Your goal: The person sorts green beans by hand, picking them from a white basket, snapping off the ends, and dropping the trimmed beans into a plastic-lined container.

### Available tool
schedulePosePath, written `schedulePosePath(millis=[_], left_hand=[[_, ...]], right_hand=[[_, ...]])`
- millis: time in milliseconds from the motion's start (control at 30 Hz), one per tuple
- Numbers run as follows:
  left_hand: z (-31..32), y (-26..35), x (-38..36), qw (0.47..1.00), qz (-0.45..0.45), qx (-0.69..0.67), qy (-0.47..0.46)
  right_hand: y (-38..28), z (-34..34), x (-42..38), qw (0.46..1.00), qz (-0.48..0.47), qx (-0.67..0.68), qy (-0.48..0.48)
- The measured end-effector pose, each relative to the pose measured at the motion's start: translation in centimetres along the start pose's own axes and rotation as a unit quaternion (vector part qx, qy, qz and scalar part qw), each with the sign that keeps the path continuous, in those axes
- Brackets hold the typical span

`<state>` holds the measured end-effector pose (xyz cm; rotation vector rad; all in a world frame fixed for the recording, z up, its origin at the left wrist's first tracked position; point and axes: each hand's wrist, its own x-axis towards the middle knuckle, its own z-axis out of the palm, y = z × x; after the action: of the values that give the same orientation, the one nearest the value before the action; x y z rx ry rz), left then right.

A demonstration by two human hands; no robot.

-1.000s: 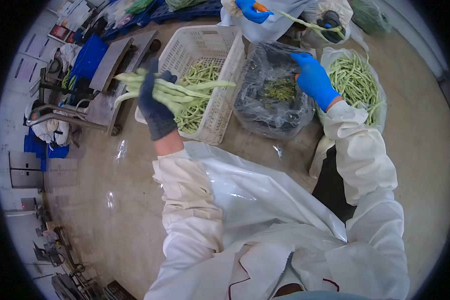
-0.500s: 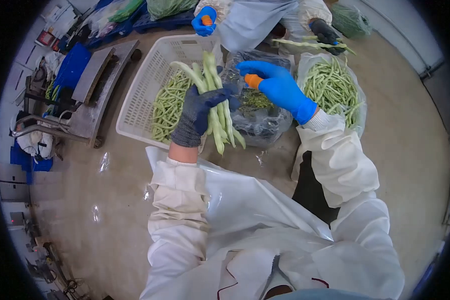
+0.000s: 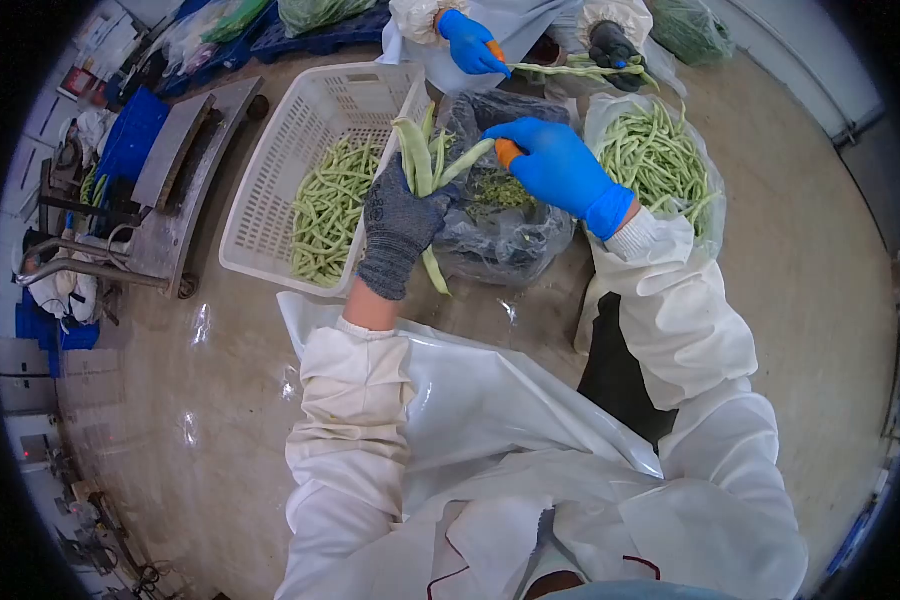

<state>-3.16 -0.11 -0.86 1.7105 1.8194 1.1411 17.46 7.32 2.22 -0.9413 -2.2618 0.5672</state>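
Observation:
My left hand (image 3: 402, 228), in a dark grey knit glove, is closed around a bunch of long flat green beans (image 3: 417, 165) sticking out at both ends. My right hand (image 3: 562, 172), in a blue glove, is closed on a small orange-handled tool (image 3: 508, 153); no blade shows. Its fingertips meet the tip of one bean slanting out of the bunch. Below the hands stands a plastic-lined container (image 3: 530, 245) with green trimmings (image 3: 500, 192) inside. Left of it, a white crate (image 3: 245, 235) holds many green beans (image 3: 332, 215).
On the right, a clear bag (image 3: 715, 215) is full of green beans (image 3: 655, 150). Across from me, a co-worker's blue-gloved hand (image 3: 470, 45) and dark-gloved hand (image 3: 615, 50) handle long beans. A metal cart (image 3: 195, 190) stands at left on the wet floor (image 3: 210, 400).
The bunch in my left hand has shifted, with one bean now slanting right to my right fingertips. The co-worker's blue-gloved hand has moved right to the beans in their other hand.

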Motion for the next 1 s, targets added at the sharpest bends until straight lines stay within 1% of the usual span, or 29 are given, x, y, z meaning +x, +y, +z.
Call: schedulePosePath(millis=[67, 133, 167, 200, 233, 267, 333, 367, 400, 433, 467, 500, 567, 633, 667, 700, 733, 767, 833, 867, 900, 933, 967, 1000], left_hand=[[0.0, 0.1, -0.1, 1.000, 0.013, -0.007, 0.012], [-0.2, 0.7, -0.3, 1.000, 0.016, -0.005, 0.016], [-0.2, 1.1, -0.3, 0.999, 0.004, -0.032, 0.014], [-0.2, 1.5, -0.4, 0.998, -0.007, -0.059, 0.012], [-0.2, 1.7, -0.4, 0.996, -0.019, -0.085, 0.011], [0.1, 1.7, -0.3, 0.987, -0.017, -0.158, 0.012], [0.5, 1.5, -0.2, 0.953, -0.014, -0.301, 0.016], [0.3, 1.3, -0.1, 0.924, -0.036, -0.379, 0.017], [-0.2, 1.2, 0.2, 0.889, -0.058, -0.454, 0.017], [-0.9, 1.1, 0.5, 0.847, -0.079, -0.525, 0.018], [-1.9, 0.9, 0.9, 0.843, -0.041, -0.536, 0.033], [-3.0, 0.6, 1.1, 0.823, -0.026, -0.566, 0.049], [-5.0, -0.7, 1.6, 0.821, -0.028, -0.560, 0.107], [-7.3, -1.8, 1.5, 0.788, -0.009, -0.599, 0.141], [-8.5, -2.6, 1.6, 0.815, -0.011, -0.558, 0.152], [-9.4, -3.2, 1.8, 0.779, -0.035, -0.605, 0.159], [-9.7, -3.7, 1.6, 0.773, -0.026, -0.610, 0.174], [-9.7, -4.1, 1.5, 0.765, -0.018, -0.615, 0.189], [-9.4, -4.0, 1.4, 0.764, -0.015, -0.617, 0.189], [-8.9, -4.0, 1.4, 0.762, -0.014, -0.620, 0.188], [-8.4, -3.7, 1.4, 0.761, -0.016, -0.623, 0.178], [-7.6, -3.3, 1.4, 0.761, -0.018, -0.627, 0.168], [-7.0, -2.8, 1.6, 0.760, -0.019, -0.630, 0.156], [-6.3, -2.1, 1.5, 0.755, -0.047, -0.636, 0.152]], right_hand=[[0.1, 0.0, 0.0, 1.000, -0.022, -0.017, 0.006], [-0.1, 0.3, 0.0, 1.000, 0.002, -0.005, 0.018], [-0.2, 0.5, 0.1, 1.000, 0.014, 0.001, 0.024], [-0.5, 0.5, 0.3, 0.991, 0.065, 0.116, 0.014], [-0.7, 0.4, 0.6, 0.967, 0.116, 0.229, 0.003], [-0.9, 0.4, 0.8, 0.927, 0.164, 0.338, -0.008], [-0.6, 1.2, 0.7, 0.891, 0.183, 0.411, -0.055], [-0.4, 1.7, 0.5, 0.870, 0.193, 0.447, -0.078], [0.1, 2.3, 0.4, 0.919, 0.170, 0.344, -0.086], [0.8, 2.8, 0.3, 0.956, 0.144, 0.238, -0.092], [1.5, 3.3, 0.2, 0.980, 0.115, 0.129, -0.097], [2.7, 3.8, 0.0, 0.988, 0.105, 0.055, -0.102], [6.3, 4.4, -0.4, 0.986, 0.080, -0.093, -0.109], [10.5, 4.8, -1.5, 0.959, 0.074, -0.222, -0.160], [11.8, 4.9, -1.9, 0.952, 0.090, -0.232, -0.176], [12.2, 4.9, -2.1, 0.945, 0.106, -0.243, -0.192], [12.5, 5.2, -2.1, 0.937, 0.123, -0.254, -0.208], [12.8, 5.7, -2.0, 0.955, 0.090, -0.247, -0.137], [10.1, 5.5, -1.6, 0.973, 0.023, -0.232, 0.004], [7.7, 4.8, -1.2, 0.991, 0.039, -0.125, -0.011], [4.7, 4.0, -0.5, 0.998, 0.056, -0.017, -0.026], [2.5, 3.9, -0.2, 0.992, 0.074, 0.092, -0.039], [1.3, 4.4, -0.1, 0.984, 0.070, 0.153, -0.066], [0.3, 4.9, 0.0, 0.971, 0.065, 0.213, -0.091]])
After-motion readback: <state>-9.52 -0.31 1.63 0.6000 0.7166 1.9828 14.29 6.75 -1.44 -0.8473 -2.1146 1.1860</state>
